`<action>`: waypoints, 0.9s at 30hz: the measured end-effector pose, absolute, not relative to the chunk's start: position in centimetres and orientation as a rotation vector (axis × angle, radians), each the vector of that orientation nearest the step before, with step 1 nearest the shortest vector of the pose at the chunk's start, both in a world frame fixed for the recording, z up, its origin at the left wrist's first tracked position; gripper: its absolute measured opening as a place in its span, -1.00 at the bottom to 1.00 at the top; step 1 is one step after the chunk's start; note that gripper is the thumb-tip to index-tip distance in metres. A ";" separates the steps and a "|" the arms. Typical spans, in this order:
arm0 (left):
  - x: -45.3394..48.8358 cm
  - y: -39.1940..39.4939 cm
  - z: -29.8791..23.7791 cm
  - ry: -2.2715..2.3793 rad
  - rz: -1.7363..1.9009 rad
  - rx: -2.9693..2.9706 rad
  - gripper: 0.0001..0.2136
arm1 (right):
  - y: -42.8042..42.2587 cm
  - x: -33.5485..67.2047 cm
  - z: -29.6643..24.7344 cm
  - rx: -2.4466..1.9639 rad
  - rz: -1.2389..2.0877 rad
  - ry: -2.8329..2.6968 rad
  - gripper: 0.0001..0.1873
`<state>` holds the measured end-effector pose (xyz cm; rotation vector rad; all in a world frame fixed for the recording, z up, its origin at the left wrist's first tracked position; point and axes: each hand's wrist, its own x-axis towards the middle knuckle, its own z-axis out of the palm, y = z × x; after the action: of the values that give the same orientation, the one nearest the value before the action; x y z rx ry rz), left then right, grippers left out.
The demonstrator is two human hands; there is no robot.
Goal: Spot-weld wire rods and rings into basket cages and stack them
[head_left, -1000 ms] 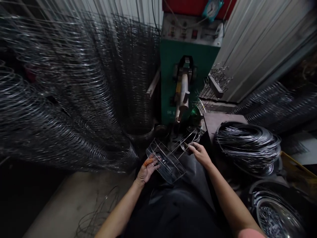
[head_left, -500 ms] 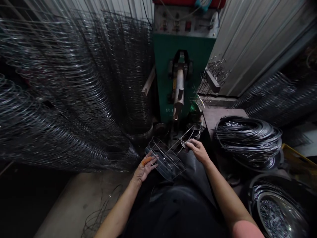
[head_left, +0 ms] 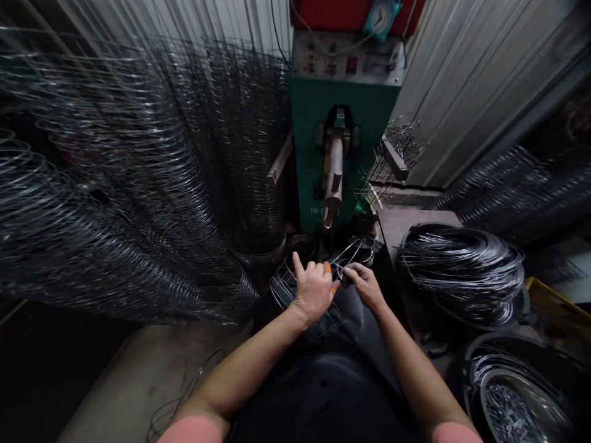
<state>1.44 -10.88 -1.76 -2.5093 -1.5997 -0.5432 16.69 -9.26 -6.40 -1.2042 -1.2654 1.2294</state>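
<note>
A welded wire frame [head_left: 282, 284] lies over my dark-clad lap, below the machine's arm, partly hidden behind my left hand. My right hand [head_left: 365, 286] is closed, with thumb and fingertips pinched on a small wire loop [head_left: 340, 269] at the right side of this frame. My left hand [head_left: 314, 289] lies across the frame, back upward, orange covers on two fingers. Its thumb and forefinger come together close to my right fingertips, while one finger sticks out to the left. Whatever sits between those left fingertips is too small to make out.
A green spot-welding machine [head_left: 305, 141] stands straight ahead, its electrode arm [head_left: 336, 166] pointing toward me. Tall stacks of wire baskets [head_left: 170, 166] crowd the left. At right are a coil of cut wires [head_left: 462, 258] and a metal bowl of small metal pieces [head_left: 510, 412].
My left hand has left the frame's left edge, turned over and moved up and right beside my right hand. My right hand stays at the loop. The view has tilted up slightly.
</note>
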 end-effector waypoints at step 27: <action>-0.5 -2.4 -1.3 -1.462 -0.643 -2.892 -0.82 | -4.3 13.3 -6.3 -1.098 1.197 -0.887 -0.74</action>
<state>-0.47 -2.41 -1.32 -2.8918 -1.4623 -0.6431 13.25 -4.35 -6.25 -1.0982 -0.8871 1.1970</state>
